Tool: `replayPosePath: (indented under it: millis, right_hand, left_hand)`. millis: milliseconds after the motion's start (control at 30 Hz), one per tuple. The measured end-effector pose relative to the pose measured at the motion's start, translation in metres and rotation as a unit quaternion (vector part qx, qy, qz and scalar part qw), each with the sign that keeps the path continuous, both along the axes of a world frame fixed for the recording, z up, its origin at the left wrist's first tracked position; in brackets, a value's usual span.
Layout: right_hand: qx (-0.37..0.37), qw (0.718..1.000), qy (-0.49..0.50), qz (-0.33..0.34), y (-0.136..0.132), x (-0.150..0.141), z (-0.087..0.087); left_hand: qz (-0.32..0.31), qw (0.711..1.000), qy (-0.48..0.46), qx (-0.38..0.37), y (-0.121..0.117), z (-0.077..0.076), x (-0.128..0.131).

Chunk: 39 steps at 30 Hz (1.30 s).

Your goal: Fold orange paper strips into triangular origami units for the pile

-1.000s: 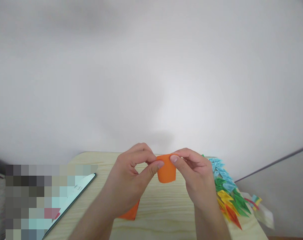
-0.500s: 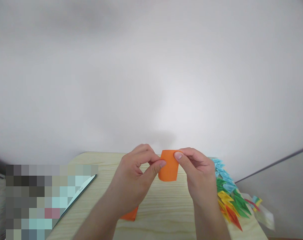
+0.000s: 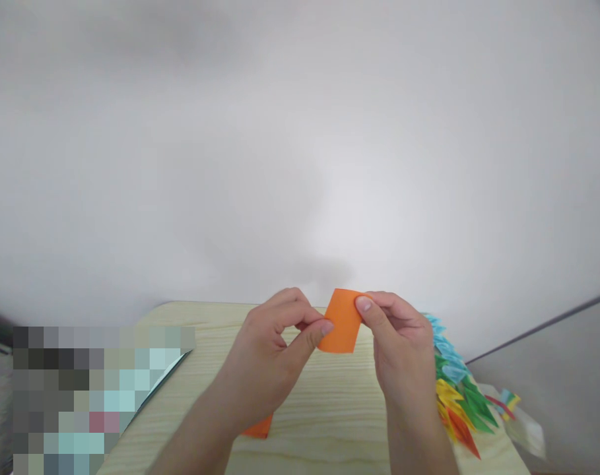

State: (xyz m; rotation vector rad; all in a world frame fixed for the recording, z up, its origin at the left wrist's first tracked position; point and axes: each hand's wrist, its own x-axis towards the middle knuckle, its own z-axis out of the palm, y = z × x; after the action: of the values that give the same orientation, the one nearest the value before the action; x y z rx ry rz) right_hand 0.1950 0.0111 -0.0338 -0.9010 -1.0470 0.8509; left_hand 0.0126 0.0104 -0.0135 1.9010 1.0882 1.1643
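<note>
A small orange sheet of paper is held up above the table, slightly curved and tilted. My left hand pinches its left edge between thumb and forefinger. At the upper right corner, my right hand grips the same paper with the thumb on its near face. Below my left wrist, more orange paper lies on the table, partly hidden by the forearm.
The pale wood-grain table meets a white wall. Folded paper pieces in blue, green, yellow and orange line its right edge. A clear bag sits beyond that edge. At left, a dark-edged flat object is mostly blurred out.
Both hands have shifted slightly right with the orange paper. The paper has tilted, its top edge leaning further right and a little higher.
</note>
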Motion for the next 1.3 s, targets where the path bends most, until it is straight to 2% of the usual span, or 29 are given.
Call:
replayPosePath:
  millis: [133,600,833,1033,1300]
  right_hand:
    - [0.003,1.0,0.013,-0.017,0.0016,0.0009,-0.0009]
    - [0.007,0.999,0.011,-0.049,0.0058,0.0034,-0.0029]
    - [-0.019,1.0,0.018,-0.004,0.0041,0.001,0.0023]
    - [-0.047,0.994,-0.016,0.101,0.0025,0.0,0.0064]
    - [-0.057,0.992,-0.003,0.113,-0.0001,0.0005,0.0061]
  left_hand:
    - [-0.008,1.0,0.005,-0.013,-0.0009,0.0,0.0]
    - [-0.003,0.999,0.029,0.031,0.0005,-0.004,-0.0024]
    - [0.015,0.999,0.016,0.047,0.0037,-0.0046,-0.0027]
    - [0.032,0.999,0.0,0.035,0.0055,-0.0039,-0.0026]
    - [0.031,0.999,-0.008,0.023,0.0067,-0.0037,-0.0027]
